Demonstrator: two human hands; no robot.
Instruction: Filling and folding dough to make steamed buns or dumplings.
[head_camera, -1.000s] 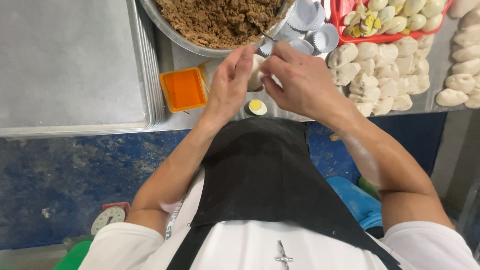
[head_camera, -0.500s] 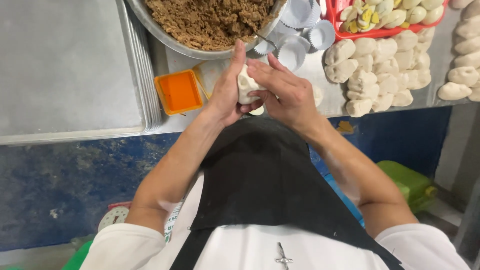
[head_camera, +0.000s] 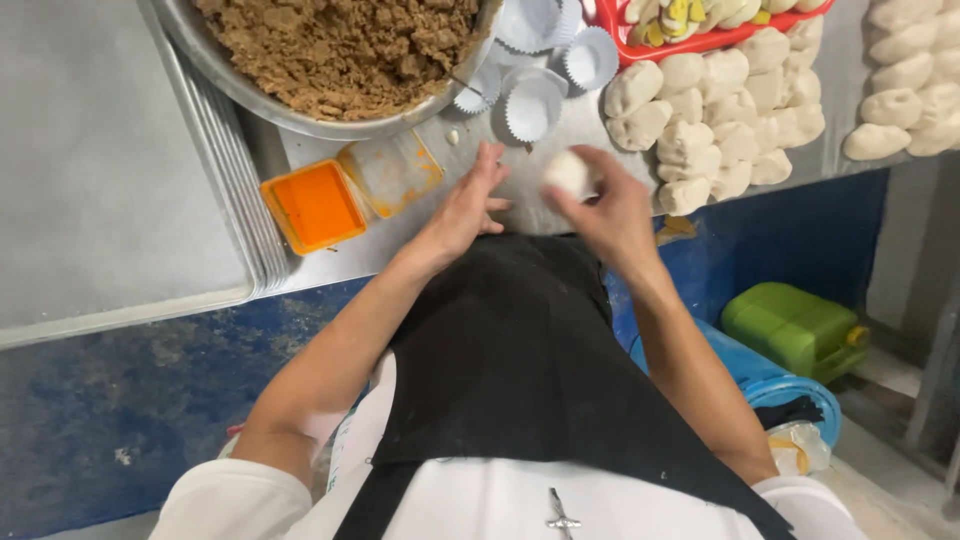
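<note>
Dough ball in my right hand above the near edge of the steel table.

My right hand (head_camera: 605, 205) grips a small white dough ball (head_camera: 566, 170) at its fingertips, fingers curled round it; my left hand (head_camera: 462, 205) is just to the left, fingers spread and holding nothing, close to the ball but not touching it. The two hands are apart, with a narrow strip of steel table (head_camera: 530, 205) showing between them. Far from the hands, white fluted paper cups (head_camera: 533, 100) lie scattered beside a large metal bowl of brown minced filling (head_camera: 340, 50). To the right, shaped dough pieces (head_camera: 700, 130) lie in rows, with a red tray (head_camera: 720, 40) behind them. To the left sit an orange container (head_camera: 315, 205) and its clear lid (head_camera: 392, 172).
</note>
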